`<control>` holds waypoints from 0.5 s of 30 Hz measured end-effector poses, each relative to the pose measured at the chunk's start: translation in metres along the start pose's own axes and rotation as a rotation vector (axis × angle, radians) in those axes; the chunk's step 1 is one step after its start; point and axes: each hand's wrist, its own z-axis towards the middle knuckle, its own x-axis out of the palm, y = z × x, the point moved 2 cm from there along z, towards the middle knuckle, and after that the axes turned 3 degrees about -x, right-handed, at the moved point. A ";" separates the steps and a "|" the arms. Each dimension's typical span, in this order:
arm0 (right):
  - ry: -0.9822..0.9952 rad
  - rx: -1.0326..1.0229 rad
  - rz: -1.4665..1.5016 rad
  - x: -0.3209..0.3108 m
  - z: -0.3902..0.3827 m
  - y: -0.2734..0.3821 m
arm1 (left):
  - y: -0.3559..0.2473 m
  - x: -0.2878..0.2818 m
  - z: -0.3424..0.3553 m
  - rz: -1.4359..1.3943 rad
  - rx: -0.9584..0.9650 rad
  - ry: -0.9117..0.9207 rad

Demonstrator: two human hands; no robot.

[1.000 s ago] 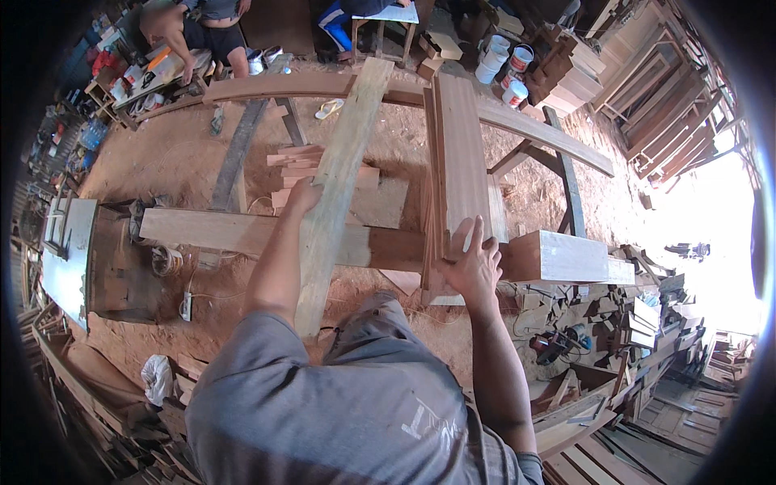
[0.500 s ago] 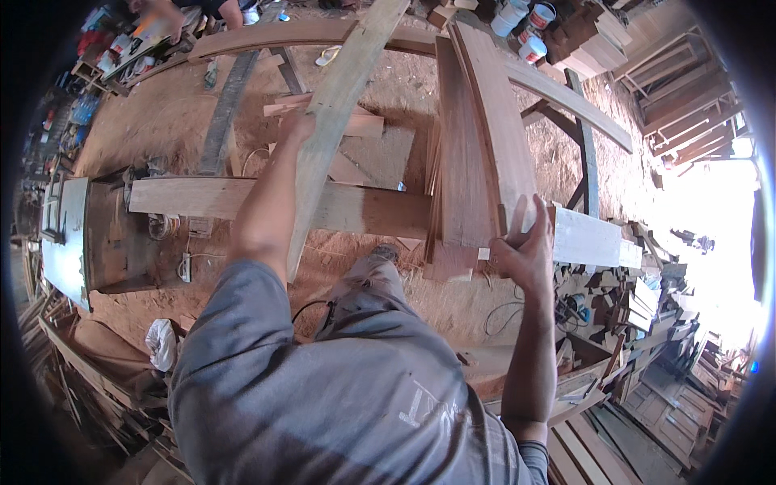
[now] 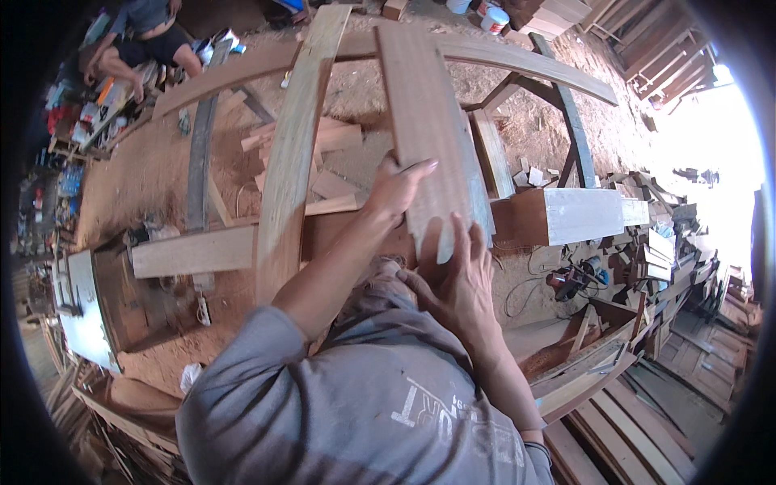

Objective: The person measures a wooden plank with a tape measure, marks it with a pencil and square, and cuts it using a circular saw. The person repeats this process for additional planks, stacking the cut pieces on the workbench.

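Note:
A wide brown plank (image 3: 416, 105) lies lengthwise away from me, its far end over a long crosswise board (image 3: 517, 61). My left hand (image 3: 400, 187) is closed around its left edge, thumb across the upper face. At the plank's near end, my right hand (image 3: 462, 283) has its fingers spread and pointing up; its palm side is partly hidden, so contact with the end is unclear. Left of them, a paler greenish plank (image 3: 295, 137) slants across the supports, with neither hand on it. Under the brown plank's right edge, another greyish board (image 3: 477, 186) shows.
Dark trestle legs (image 3: 570, 121) stand at the right, beside a thick pale beam (image 3: 578, 217). Offcuts (image 3: 335, 137) lie on the dusty ground between the supports. A power tool (image 3: 578, 277) sits at right above a wooden trough (image 3: 582, 347). Another person (image 3: 149, 48) sits at far left.
My left hand has let go of the pale plank and taken hold of the brown one. My right hand has come leftward, and the brown plank has shifted left. The view has shifted too.

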 end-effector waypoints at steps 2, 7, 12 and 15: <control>-0.034 -0.123 0.349 -0.004 0.014 -0.011 | -0.018 -0.025 -0.012 0.007 -0.085 0.004; -0.212 0.013 0.061 0.024 0.084 -0.053 | -0.076 -0.100 -0.021 0.141 0.057 -0.094; -0.179 -0.059 -0.176 0.057 0.114 -0.054 | -0.125 -0.175 -0.054 0.293 0.276 -0.260; -0.223 -0.097 -0.149 0.056 0.112 -0.045 | -0.144 -0.200 -0.094 0.298 0.381 -0.370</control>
